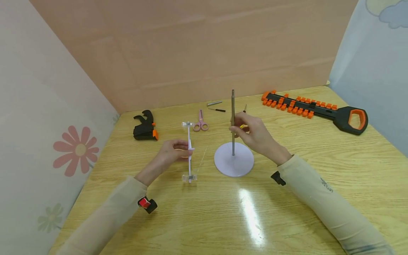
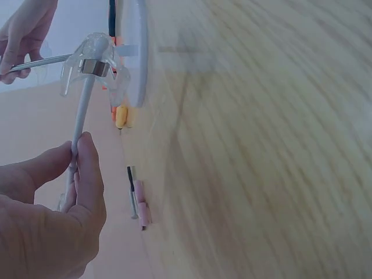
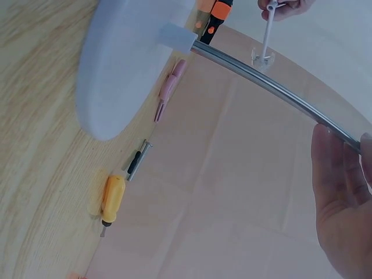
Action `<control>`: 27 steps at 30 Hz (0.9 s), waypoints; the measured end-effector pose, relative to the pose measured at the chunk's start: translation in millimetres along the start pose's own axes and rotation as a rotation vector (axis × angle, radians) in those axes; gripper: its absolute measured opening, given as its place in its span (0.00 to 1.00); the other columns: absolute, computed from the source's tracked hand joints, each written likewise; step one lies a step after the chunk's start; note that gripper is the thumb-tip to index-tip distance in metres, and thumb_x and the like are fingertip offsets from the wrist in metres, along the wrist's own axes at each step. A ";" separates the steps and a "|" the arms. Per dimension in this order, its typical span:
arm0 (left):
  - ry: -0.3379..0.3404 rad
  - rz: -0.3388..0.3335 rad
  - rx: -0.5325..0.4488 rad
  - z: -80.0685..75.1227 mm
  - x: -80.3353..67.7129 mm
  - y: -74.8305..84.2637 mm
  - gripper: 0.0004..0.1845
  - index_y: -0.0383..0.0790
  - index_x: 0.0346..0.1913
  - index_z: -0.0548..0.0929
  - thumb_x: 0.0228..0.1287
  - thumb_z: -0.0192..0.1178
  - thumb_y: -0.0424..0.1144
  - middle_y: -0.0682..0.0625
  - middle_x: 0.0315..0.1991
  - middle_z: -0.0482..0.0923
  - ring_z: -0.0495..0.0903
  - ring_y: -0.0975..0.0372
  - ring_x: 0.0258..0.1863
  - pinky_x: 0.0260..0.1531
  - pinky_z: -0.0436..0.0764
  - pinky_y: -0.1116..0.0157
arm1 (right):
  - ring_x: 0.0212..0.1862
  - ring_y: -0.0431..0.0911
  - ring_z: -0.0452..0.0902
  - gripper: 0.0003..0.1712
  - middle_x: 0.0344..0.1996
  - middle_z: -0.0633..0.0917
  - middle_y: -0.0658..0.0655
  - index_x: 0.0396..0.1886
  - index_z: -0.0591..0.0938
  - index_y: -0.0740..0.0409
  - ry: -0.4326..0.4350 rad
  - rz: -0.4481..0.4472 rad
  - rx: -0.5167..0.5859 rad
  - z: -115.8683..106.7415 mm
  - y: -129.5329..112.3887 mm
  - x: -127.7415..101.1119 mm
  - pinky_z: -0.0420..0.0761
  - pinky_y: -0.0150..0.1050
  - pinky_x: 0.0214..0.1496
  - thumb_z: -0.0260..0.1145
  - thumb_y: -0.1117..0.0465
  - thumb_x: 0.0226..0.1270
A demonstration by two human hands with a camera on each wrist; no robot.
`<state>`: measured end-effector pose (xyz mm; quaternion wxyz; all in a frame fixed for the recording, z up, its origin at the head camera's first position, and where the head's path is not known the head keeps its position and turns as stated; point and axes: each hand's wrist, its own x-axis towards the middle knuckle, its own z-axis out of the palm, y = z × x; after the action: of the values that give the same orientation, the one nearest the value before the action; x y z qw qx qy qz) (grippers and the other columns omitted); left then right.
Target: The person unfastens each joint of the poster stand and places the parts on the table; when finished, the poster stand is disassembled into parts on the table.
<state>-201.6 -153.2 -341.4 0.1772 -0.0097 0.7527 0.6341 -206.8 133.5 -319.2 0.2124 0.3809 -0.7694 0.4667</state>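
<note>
My left hand [image 1: 169, 153] pinches a thin white bar [image 1: 189, 165] near its middle. Clear plastic clips [image 1: 190, 177] sit at both ends of this bar; a small metal piece shows on the nearer clip [image 2: 93, 67] in the left wrist view. With thumb and fingers, my right hand [image 1: 256, 134] grips an upright metal rod [image 1: 233, 106] about halfway up. The rod's foot stands in the middle of a round white base [image 1: 234, 167], which in the right wrist view has a short white collar [image 3: 179, 37] around the rod. The bar and rod are apart.
Pink scissors [image 1: 200, 124], a metal bolt [image 1: 214, 103] and a small black-handled screwdriver [image 1: 220, 110] lie behind. A yellow-handled screwdriver [image 3: 113, 196] is partly hidden behind my right hand. At left sits a black clamp [image 1: 145, 128]; at right, a black-and-orange tool [image 1: 328, 112].
</note>
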 end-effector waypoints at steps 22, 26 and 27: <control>0.040 -0.051 0.054 -1.4 3.0 -28.6 0.22 0.25 0.54 0.73 0.55 0.65 0.23 0.38 0.43 0.76 0.82 0.57 0.33 0.37 0.82 0.60 | 0.27 0.44 0.80 0.10 0.26 0.81 0.57 0.38 0.75 0.66 -0.003 0.010 -0.012 0.5 -0.3 0.2 0.82 0.44 0.26 0.65 0.75 0.58; 0.061 -0.054 0.075 -0.4 3.6 -33.0 0.22 0.25 0.53 0.74 0.55 0.65 0.23 0.37 0.43 0.77 0.83 0.57 0.32 0.36 0.82 0.61 | 0.27 0.45 0.80 0.09 0.26 0.81 0.58 0.39 0.75 0.66 -0.001 0.015 -0.012 0.2 0.0 -0.2 0.82 0.44 0.26 0.65 0.75 0.59; 0.068 -0.055 0.082 0.0 4.0 -34.0 0.22 0.25 0.53 0.75 0.54 0.66 0.23 0.37 0.43 0.77 0.83 0.57 0.32 0.35 0.82 0.61 | 0.27 0.45 0.80 0.09 0.26 0.81 0.57 0.39 0.75 0.66 0.000 0.016 -0.012 0.2 0.1 -0.4 0.82 0.44 0.26 0.65 0.75 0.59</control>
<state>-197.2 -159.0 -374.9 0.1692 -0.0444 0.7831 0.5968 -206.6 133.5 -319.6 0.2109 0.3736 -0.7753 0.4635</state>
